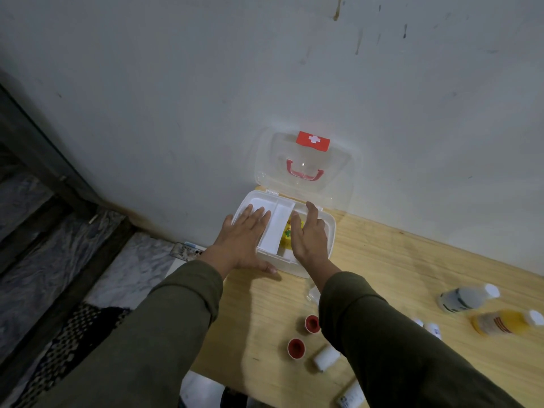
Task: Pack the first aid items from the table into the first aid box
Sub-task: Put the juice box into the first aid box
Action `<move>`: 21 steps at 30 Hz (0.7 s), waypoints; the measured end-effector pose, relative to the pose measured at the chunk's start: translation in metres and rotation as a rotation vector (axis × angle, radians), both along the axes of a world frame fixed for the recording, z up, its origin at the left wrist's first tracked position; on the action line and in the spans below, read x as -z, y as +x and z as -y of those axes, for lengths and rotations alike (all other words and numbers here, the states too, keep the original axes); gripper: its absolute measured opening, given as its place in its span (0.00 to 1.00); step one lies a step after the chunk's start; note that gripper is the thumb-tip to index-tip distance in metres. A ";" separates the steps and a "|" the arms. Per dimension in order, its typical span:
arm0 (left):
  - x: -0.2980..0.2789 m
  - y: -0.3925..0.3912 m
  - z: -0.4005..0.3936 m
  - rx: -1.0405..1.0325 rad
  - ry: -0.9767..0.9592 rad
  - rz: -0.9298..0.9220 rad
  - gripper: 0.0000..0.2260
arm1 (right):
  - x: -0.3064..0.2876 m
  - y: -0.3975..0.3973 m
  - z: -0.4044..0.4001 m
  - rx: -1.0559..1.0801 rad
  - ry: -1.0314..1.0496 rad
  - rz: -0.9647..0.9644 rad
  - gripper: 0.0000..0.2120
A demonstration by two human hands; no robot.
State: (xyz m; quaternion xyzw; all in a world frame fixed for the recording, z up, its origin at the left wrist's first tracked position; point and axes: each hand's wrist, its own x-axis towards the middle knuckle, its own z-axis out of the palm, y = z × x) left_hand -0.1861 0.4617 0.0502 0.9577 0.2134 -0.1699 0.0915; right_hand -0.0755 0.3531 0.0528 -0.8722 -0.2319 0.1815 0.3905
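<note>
The white first aid box (329,231) stands open at the table's far left corner, its clear lid (306,166) with a red cross and red handle leaning on the wall. A white inner tray (276,231) lies in the box. My left hand (244,240) rests flat on the tray's left part, thumb against the box's front wall. My right hand (309,234) hovers over the right half, fingers apart, above a yellow item (287,235). Loose on the table lie two red-capped rolls (312,323) (295,348), a white roll (325,357), a white bottle (468,297) and a yellow bottle (503,322).
The wooden table (412,260) stands against a grey wall. A small white tube (351,394) lies near the front edge, and small white items (432,328) sit beside my right sleeve. Left of the table the floor drops away, with a marble floor and patterned mat.
</note>
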 end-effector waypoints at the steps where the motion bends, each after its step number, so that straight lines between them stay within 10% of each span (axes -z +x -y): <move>1: 0.000 0.000 0.000 -0.001 -0.003 0.001 0.56 | 0.001 0.000 -0.001 -0.004 0.007 -0.009 0.24; 21: 0.006 -0.007 0.017 -0.005 0.111 0.196 0.56 | -0.017 0.007 0.110 0.003 -0.066 0.317 0.29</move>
